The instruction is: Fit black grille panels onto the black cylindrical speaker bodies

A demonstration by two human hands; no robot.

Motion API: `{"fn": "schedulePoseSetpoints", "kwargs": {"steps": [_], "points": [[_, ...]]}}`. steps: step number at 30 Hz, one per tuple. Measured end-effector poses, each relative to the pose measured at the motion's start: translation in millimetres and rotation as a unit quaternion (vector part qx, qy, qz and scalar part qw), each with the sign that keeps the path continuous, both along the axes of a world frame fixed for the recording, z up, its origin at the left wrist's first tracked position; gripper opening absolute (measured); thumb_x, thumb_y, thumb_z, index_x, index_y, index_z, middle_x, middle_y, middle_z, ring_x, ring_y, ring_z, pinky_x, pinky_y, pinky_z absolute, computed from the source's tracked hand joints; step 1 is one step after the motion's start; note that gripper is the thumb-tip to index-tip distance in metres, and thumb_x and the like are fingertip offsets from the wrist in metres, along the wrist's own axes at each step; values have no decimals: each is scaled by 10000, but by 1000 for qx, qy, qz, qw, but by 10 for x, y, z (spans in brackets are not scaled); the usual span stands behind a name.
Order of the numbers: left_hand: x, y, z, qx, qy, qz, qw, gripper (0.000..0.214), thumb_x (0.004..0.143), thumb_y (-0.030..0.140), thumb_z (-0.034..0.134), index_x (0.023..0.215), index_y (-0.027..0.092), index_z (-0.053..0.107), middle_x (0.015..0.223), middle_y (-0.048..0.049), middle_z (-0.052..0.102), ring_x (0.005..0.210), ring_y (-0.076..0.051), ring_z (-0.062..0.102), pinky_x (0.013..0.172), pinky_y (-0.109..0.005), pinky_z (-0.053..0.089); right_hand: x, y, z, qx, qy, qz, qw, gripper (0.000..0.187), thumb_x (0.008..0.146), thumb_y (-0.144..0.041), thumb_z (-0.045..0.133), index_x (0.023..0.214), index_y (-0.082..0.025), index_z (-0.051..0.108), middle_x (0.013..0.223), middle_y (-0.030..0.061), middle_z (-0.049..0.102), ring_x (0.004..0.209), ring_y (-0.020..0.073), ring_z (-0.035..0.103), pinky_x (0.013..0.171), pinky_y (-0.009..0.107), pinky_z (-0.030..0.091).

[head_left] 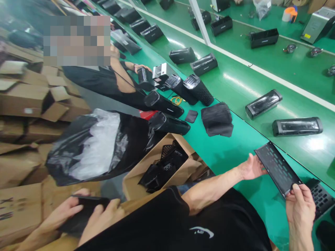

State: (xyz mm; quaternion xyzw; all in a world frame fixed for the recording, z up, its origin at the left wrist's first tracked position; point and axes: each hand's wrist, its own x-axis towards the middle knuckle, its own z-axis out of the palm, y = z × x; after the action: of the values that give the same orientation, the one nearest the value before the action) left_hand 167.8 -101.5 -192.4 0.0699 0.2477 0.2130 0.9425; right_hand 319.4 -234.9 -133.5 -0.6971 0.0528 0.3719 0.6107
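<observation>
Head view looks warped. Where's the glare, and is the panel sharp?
Head view: glare streaks the green bench and black plastic bag; the wide lens tilts the scene; the perforated panel in the hand looks sharp; a pixelated patch covers upper left.

Fingers (104, 209) cover part of the held black piece (83, 212).

Bright overhead light, glare on green bench (237, 85), warped edges
</observation>
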Motion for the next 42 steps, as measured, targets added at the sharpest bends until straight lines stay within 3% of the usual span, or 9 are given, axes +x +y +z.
{"fn": "schedulePoseSetpoints", "kwargs": {"steps": [6,10,14,17,22,26,32,38,42], "points": [[179,-47,-11,-20,35,33,999,867,532,695,1014,1169,160,770,1118,-122,801,988,-227,751,946,-331,547,-221,198,-89,-9,3,43,999,551,706,-537,930,989,-236,564,849,-21,615,716,164,609,680,333,554],[198,99,-94,-17,73,36,997,921,455,761,998,1100,144,771,989,-98,802,853,-202,734,832,-318,566,-150,267,5,-71,-149,136,977,561,821,-577,852,1223,-235,662,1262,105,627,1162,313,630,1052,567,516],[238,156,-131,28,83,21,996,1002,419,859,939,1061,108,771,962,-144,804,859,-232,751,777,-305,553,-31,444,45,-73,-467,391,790,521,1082,-588,459,1270,-197,748,1596,197,467,1571,454,309,1238,712,278],[284,172,-101,51,74,16,996,1083,456,915,884,1146,88,767,1052,-202,808,1039,-328,777,894,-362,577,-88,566,-20,-89,-500,489,709,582,1130,-533,301,1256,-235,785,1651,162,419,1632,450,176,1230,742,267],[279,210,-175,29,65,14,997,1085,465,912,883,1179,104,774,1127,-210,810,1080,-347,780,952,-393,593,66,693,-124,-91,-476,491,724,592,1118,-579,317,1319,-226,747,1678,165,398,1635,416,192,1241,704,264],[188,251,-353,-21,81,16,996,1009,455,881,902,1120,129,791,1040,-140,825,891,-243,783,857,-332,601,991,1246,-298,-68,-502,432,746,629,1058,-618,422,1374,-138,676,1560,241,516,1541,402,390,1243,646,299],[30,386,-304,-20,43,4,999,1008,579,918,814,1234,152,783,1219,-154,802,1107,-285,764,1034,-399,574,2106,2181,-630,-219,-525,608,553,726,969,-629,294,1400,-181,670,1516,215,576,1496,455,394,1197,772,241],[-184,451,-254,-33,52,8,998,1062,563,948,780,1254,142,774,1156,-151,809,1002,-267,773,992,-394,595,2447,1798,-583,-293,-536,690,387,835,856,-682,594,1584,-274,553,1303,213,654,1161,460,593,875,704,510],[-268,408,-203,-28,20,-17,999,1096,708,1008,595,1365,137,710,1243,-207,779,1093,-346,771,1048,-535,580,2649,1677,-742,-244,-475,765,360,1057,631,-526,800,1615,-265,515,1555,204,548,1437,498,472,1037,734,455]]}}
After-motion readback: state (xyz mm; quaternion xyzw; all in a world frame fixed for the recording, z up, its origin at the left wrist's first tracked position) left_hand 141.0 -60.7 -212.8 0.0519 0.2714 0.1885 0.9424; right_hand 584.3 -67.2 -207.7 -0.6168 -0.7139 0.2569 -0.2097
